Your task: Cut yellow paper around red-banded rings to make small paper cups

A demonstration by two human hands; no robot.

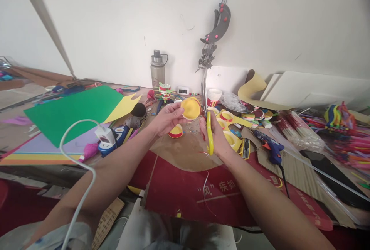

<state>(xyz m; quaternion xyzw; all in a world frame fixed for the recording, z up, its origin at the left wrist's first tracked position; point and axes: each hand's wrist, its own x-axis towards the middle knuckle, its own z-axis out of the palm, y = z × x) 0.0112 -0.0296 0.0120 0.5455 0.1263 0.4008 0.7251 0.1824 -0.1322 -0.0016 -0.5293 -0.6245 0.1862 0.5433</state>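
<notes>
Between the thumb and fingers of my left hand (170, 118) is a small round cup piece (191, 108), its yellow face towards me and a red edge showing. My right hand (215, 132) grips a pair of scissors (209, 134) by the yellow handles, with the blades pointing up beside the piece. Whether the blades touch it I cannot tell. Below my left hand a red-rimmed yellow ring cup (175, 131) lies on the table. By my right hand, yellow sheet pieces (231, 138) carry several similar round cups.
A glue gun (273, 147) and a phone (332, 176) lie at right. A white charger cable (86, 165) crosses the left side near green foam sheet (78, 111). A water bottle (157, 70) and a paper cup (214, 97) stand at the back.
</notes>
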